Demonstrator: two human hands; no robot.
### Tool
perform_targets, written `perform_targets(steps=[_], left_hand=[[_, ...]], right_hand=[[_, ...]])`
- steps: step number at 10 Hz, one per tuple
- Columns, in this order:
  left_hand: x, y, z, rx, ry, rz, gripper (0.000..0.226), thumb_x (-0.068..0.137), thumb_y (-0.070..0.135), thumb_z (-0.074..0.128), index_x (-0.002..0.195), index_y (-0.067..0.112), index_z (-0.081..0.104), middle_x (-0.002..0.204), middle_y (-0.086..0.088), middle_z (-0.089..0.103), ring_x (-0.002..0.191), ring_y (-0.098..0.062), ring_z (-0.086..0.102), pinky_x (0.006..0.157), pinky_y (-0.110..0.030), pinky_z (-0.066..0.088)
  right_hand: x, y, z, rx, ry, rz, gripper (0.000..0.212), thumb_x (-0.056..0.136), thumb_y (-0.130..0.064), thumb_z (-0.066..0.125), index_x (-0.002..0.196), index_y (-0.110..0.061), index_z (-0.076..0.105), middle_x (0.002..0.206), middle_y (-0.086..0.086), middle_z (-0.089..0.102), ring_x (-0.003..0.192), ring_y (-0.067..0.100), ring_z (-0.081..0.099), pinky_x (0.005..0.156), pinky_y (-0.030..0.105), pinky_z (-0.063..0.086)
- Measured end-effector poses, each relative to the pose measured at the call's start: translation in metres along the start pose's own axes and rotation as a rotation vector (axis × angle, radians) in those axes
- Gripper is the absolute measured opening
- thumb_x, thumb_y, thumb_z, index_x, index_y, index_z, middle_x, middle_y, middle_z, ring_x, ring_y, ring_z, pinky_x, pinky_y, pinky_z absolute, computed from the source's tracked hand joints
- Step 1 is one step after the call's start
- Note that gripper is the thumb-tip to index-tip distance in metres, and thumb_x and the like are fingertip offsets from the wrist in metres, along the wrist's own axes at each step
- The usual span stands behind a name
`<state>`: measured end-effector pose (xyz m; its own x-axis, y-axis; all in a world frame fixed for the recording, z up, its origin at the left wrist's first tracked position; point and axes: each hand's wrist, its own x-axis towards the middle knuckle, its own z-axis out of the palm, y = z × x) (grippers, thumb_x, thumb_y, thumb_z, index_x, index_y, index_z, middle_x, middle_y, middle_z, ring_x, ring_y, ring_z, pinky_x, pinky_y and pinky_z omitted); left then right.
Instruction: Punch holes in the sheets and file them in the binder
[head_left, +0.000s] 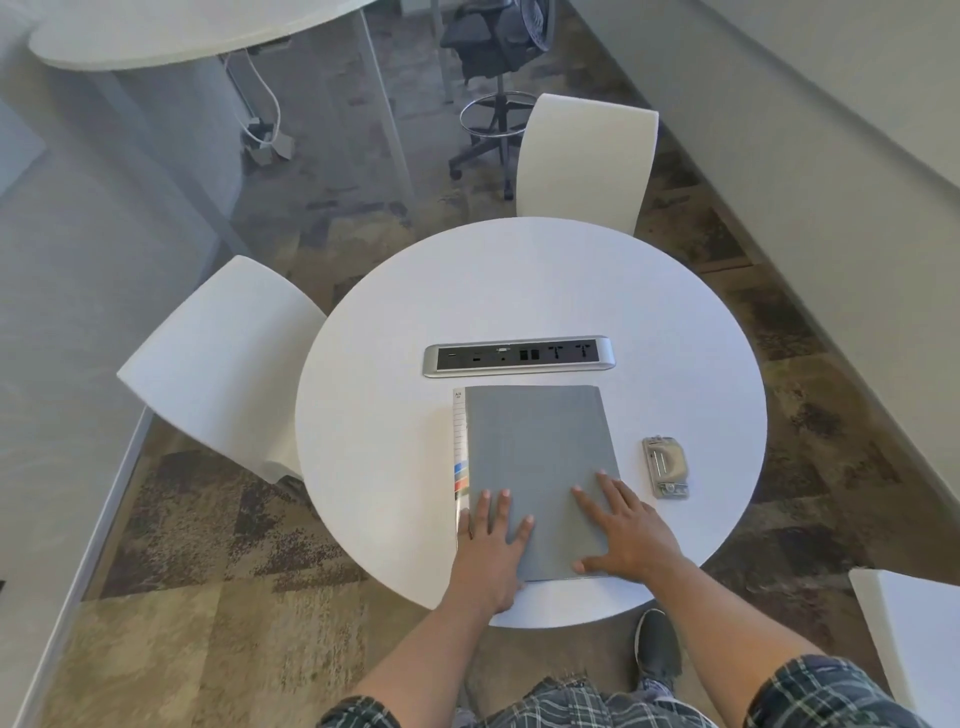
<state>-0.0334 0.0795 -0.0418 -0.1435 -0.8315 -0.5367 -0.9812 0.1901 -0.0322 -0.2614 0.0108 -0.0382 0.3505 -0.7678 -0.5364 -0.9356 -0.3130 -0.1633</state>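
Sheets unseen under closed binder (540, 467)

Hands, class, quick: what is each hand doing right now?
Left hand: open, fingers flat on the closed grey binder.
Right hand: open, fingers spread flat on the binder, holding nothing.

Small print at top of binder (540, 467) spine strip, too small to read.

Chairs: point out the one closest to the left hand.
The white chair at the table's left edge. It sits nearer the left hand than the white chair at the far side or the black office chair behind it.
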Motion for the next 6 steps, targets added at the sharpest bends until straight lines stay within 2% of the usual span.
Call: perform_targets(steps=[1, 2, 3, 4, 5, 6], left_hand=[[0.002, -0.002, 0.004, -0.005, 0.007, 0.021, 0.085, 0.1, 0.05, 0.053, 0.163, 0.034, -0.002, 0.165, -0.013, -0.03, 0.15, -0.041, -0.029, 0.123, -0.06, -0.007], [0.001, -0.012, 0.001, -0.074, 0.024, 0.081, 0.079, 0.099, 0.06, 0.045, 0.163, 0.035, 0.006, 0.168, -0.007, -0.022, 0.155, -0.036, -0.021, 0.125, -0.055, -0.006], [0.0, -0.024, -0.011, -0.371, 0.109, 0.051, 0.057, 0.106, 0.048, 0.037, 0.16, 0.032, 0.029, 0.171, 0.007, 0.008, 0.159, -0.02, 0.005, 0.127, -0.042, 0.009], [-0.002, -0.038, -0.028, -0.675, 0.226, -0.106, 0.048, 0.103, 0.018, 0.046, 0.148, 0.034, 0.052, 0.157, 0.019, 0.044, 0.145, -0.011, 0.042, 0.116, -0.032, 0.037], [0.001, -0.05, -0.035, -0.766, 0.283, -0.197, 0.048, 0.095, 0.014, 0.047, 0.13, 0.038, 0.067, 0.134, 0.015, 0.067, 0.122, -0.017, 0.064, 0.101, -0.035, 0.053], [0.005, -0.047, -0.044, -0.802, 0.393, -0.224, 0.037, 0.094, 0.014, 0.051, 0.115, 0.032, 0.076, 0.116, 0.01, 0.076, 0.105, -0.019, 0.07, 0.088, -0.033, 0.057]], right_hand=[[-0.002, 0.0, 0.004, -0.025, 0.007, -0.003, 0.115, 0.082, -0.082, 0.056, 0.163, -0.04, -0.012, 0.172, 0.004, -0.023, 0.161, 0.024, -0.011, 0.127, 0.042, 0.015], [-0.004, 0.001, -0.002, -0.036, -0.004, -0.012, 0.11, 0.084, -0.081, 0.055, 0.164, -0.041, -0.009, 0.173, 0.004, -0.02, 0.161, 0.024, -0.009, 0.127, 0.042, 0.016], [-0.004, 0.006, -0.006, -0.032, 0.031, -0.035, 0.094, 0.091, -0.075, 0.05, 0.164, -0.043, 0.0, 0.175, 0.003, -0.009, 0.16, 0.025, 0.004, 0.125, 0.042, 0.02], [-0.006, 0.006, -0.014, -0.032, 0.089, -0.047, 0.076, 0.098, -0.069, 0.044, 0.163, -0.045, 0.014, 0.174, 0.001, 0.01, 0.156, 0.026, 0.02, 0.123, 0.041, 0.024], [-0.005, 0.009, -0.017, -0.036, 0.157, -0.059, 0.069, 0.1, -0.068, 0.042, 0.161, -0.041, 0.028, 0.17, 0.0, 0.022, 0.154, 0.024, 0.024, 0.123, 0.039, 0.026], [-0.005, 0.007, -0.021, 0.017, 0.199, -0.073, 0.071, 0.099, -0.069, 0.044, 0.159, -0.033, 0.037, 0.171, -0.003, 0.021, 0.155, 0.023, 0.024, 0.123, 0.04, 0.026]])
